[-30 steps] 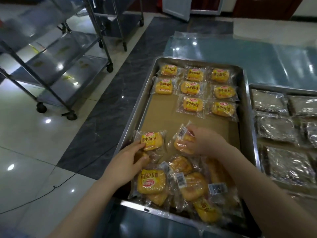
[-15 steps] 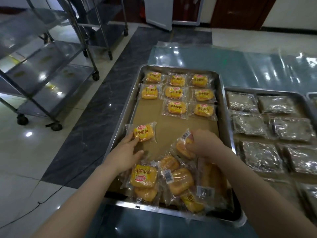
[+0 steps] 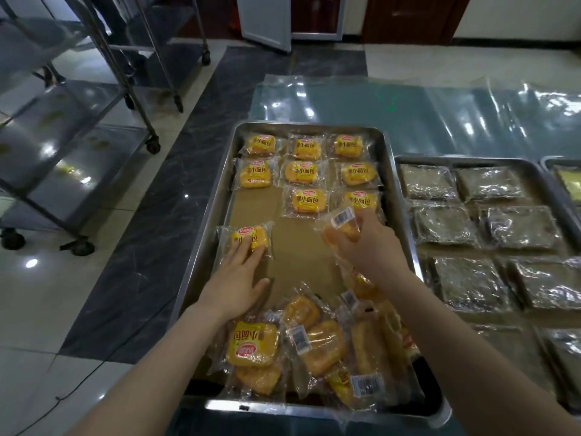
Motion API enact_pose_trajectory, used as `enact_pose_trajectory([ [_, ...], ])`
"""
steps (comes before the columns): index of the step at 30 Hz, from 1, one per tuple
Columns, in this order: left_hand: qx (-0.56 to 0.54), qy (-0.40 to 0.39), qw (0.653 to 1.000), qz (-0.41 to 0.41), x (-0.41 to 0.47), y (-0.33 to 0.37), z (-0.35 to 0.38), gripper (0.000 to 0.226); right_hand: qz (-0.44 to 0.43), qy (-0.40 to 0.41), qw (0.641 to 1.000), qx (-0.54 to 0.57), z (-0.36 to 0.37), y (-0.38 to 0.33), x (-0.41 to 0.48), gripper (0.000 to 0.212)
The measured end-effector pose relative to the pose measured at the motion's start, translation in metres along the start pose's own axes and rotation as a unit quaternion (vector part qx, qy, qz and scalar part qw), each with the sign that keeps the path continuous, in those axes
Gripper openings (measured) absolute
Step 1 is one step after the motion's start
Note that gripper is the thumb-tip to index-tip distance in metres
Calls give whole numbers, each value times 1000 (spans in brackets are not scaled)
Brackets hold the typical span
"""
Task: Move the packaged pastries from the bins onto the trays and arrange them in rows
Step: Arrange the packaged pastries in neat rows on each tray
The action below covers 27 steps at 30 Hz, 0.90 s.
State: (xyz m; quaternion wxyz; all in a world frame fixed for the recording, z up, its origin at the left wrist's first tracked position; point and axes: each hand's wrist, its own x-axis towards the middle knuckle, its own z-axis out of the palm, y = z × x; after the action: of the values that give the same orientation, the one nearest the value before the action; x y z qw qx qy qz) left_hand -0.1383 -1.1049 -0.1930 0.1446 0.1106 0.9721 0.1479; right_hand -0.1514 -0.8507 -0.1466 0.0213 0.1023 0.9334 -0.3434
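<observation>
**Pastry tray with both hands at work: contents listed left to right**

Steel shelving racks on castors (image 3: 78,130) are seen at the far left, on a tiled floor. A steel tray (image 3: 201,265) lined with brown paper is placed at the centre on the table, which is covered with clear plastic sheet (image 3: 408,114).

On the tray's left side, a single packaged pastry (image 3: 250,239) is laid label-up on the paper, apart from the rows. The left hand (image 3: 235,286) is spread flat and unclenched, with fingertips pressed on that packet's near edge; nothing is grasped.

At the far end, arranged rows of pastries (image 3: 303,171) are set label-up: three, three, then two, with the left place of the third row unfilled. At the near end, a loose heap of pastries (image 3: 314,347) is piled unsorted.

The right hand (image 3: 367,247) is closed around a held pastry (image 3: 341,226), raised barcode-up just near of the third row.

At the right, a second tray (image 3: 405,160) is filled with silvery wrapped packets (image 3: 446,225). A third tray is partly seen at the far right edge.
</observation>
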Motion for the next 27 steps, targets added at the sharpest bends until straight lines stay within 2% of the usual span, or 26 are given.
enact_pose_trajectory([
  [2,15,6,1000,-2,12,-4,0,75,20,-20,999,46,2,1,4,57],
  [9,21,7,1000,-5,67,-16,-18,76,55,-29,988,144,3,2,15,41],
  [11,17,3,1000,4,80,-20,-23,77,56,-25,985,160,1,-1,15,38],
  [14,-2,-12,1000,21,90,-25,-26,77,51,-28,983,173,3,-4,12,44],
  [16,-18,-16,999,25,87,-23,-28,74,49,-27,985,164,5,-4,11,33],
  [17,-33,0,999,34,83,-21,-30,71,49,-24,986,160,5,-3,10,29],
  [20,-87,125,985,87,63,-7,-37,58,55,-11,984,171,8,-1,8,24],
  [22,-99,152,977,112,46,10,-39,65,73,-3,977,202,12,-5,5,18],
  [25,-78,106,981,145,15,37,-34,85,77,-21,966,246,20,-19,-5,20],
  [27,-88,89,982,141,-2,48,-28,87,63,-70,950,297,25,-32,-15,20],
])
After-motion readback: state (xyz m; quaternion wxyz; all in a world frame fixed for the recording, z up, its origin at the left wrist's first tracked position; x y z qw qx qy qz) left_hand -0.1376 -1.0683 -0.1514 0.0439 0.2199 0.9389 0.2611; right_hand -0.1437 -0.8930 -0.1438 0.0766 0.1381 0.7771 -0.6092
